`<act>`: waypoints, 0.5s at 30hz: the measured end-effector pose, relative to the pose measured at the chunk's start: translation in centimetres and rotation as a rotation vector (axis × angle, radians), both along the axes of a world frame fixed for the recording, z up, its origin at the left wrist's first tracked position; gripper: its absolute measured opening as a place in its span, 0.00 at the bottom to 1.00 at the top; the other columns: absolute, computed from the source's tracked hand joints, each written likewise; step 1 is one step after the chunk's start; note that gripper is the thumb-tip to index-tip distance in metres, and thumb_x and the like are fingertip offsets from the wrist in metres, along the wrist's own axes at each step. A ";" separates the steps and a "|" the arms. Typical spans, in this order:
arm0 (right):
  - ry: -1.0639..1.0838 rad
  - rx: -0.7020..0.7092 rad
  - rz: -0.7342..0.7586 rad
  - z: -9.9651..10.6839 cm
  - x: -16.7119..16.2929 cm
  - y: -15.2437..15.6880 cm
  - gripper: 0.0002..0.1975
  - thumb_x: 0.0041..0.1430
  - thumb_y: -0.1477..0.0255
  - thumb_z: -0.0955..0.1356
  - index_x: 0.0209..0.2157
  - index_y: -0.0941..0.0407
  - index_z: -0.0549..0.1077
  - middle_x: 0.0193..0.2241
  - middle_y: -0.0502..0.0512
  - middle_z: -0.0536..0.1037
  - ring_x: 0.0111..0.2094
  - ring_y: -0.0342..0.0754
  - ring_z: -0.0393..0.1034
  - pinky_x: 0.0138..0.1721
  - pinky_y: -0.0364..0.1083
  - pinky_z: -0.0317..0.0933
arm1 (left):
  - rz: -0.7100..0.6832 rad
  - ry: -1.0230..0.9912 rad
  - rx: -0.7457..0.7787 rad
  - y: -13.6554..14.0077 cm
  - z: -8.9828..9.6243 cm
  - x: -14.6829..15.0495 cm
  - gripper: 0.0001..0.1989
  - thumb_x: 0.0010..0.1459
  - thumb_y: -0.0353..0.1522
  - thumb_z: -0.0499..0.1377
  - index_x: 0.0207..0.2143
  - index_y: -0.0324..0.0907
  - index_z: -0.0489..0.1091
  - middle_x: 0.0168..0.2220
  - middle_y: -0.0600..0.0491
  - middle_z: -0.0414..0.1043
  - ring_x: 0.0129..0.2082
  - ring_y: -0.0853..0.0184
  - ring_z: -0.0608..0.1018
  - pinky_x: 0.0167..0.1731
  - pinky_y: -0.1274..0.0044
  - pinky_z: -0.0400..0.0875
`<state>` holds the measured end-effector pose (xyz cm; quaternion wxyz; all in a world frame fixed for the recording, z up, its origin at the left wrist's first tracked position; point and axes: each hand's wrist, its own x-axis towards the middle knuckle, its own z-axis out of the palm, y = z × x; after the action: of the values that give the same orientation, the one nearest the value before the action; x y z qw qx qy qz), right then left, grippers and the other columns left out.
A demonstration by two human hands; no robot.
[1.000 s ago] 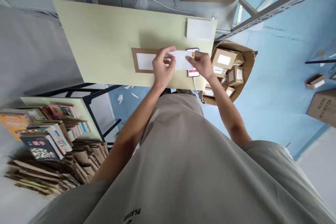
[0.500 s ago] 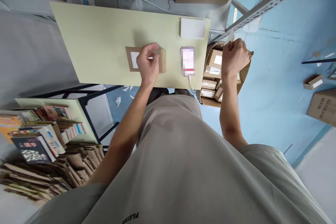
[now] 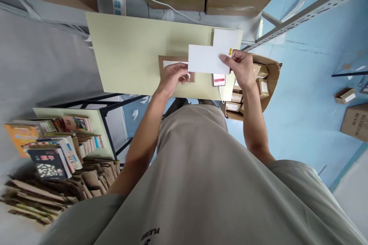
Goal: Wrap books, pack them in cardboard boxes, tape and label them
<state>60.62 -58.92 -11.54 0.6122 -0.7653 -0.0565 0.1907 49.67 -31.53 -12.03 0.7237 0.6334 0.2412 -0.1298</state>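
Back from the carton at the right of the frame, my right hand [image 3: 240, 69] is now pinching a white label sheet [image 3: 208, 59] by its right edge and holding it up over the middle of the counter [image 3: 129, 49], which suggests a fresh label is coming to the parcel. My left hand [image 3: 174, 79] is curling its fingers at the sheet's lower left corner, over the flat brown parcel [image 3: 172, 63] lying on the counter. I am counting one raised sheet, one parcel, one pad of white sheets [image 3: 225, 38] toward the upper right, one phone [image 3: 219, 80] and one open carton [image 3: 266, 80] of small boxes.
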 end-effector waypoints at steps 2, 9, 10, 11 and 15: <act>0.011 0.032 -0.004 -0.1 -0.6 1.3 0.40 0.55 0.30 0.81 0.26 0.50 0.67 0.25 0.48 0.67 0.31 0.48 0.70 0.29 0.48 0.67 | 0.000 -0.024 -0.022 1.8 0.9 -0.8 0.05 0.61 0.35 0.70 0.36 0.42 0.80 0.36 0.49 0.86 0.28 0.69 0.81 0.26 0.78 0.71; -0.026 -0.020 -0.017 2.9 -3.1 7.0 0.33 0.59 0.37 0.83 0.30 0.49 0.72 0.27 0.49 0.70 0.36 0.52 0.76 0.32 0.51 0.72 | -0.027 -0.110 -0.070 8.1 2.5 -3.4 0.06 0.58 0.34 0.71 0.31 0.42 0.79 0.30 0.50 0.83 0.22 0.72 0.76 0.20 0.80 0.64; -0.033 -0.043 -0.015 3.3 -3.4 7.8 0.32 0.59 0.38 0.84 0.31 0.49 0.73 0.27 0.49 0.71 0.37 0.53 0.77 0.33 0.52 0.73 | -0.035 -0.117 -0.082 8.8 2.6 -3.7 0.07 0.58 0.34 0.72 0.31 0.42 0.79 0.30 0.51 0.82 0.22 0.72 0.76 0.20 0.80 0.63; -0.040 -0.060 -0.014 3.6 -3.8 8.5 0.31 0.60 0.39 0.84 0.32 0.49 0.74 0.27 0.50 0.72 0.38 0.53 0.78 0.34 0.53 0.74 | -0.042 -0.120 -0.096 9.6 2.6 -3.9 0.08 0.57 0.34 0.72 0.30 0.43 0.78 0.29 0.51 0.82 0.22 0.73 0.75 0.20 0.80 0.63; -0.072 -0.053 -0.008 3.7 -4.7 11.0 0.31 0.60 0.37 0.83 0.31 0.50 0.77 0.26 0.48 0.73 0.35 0.53 0.79 0.33 0.53 0.76 | -0.067 -0.110 -0.152 12.2 2.6 -4.4 0.09 0.56 0.35 0.73 0.29 0.43 0.77 0.28 0.52 0.81 0.21 0.74 0.73 0.18 0.81 0.60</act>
<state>55.88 -47.89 -7.87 0.5901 -0.7878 -0.0705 0.1619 45.28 -19.29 -9.46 0.7770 0.5905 0.1694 -0.1370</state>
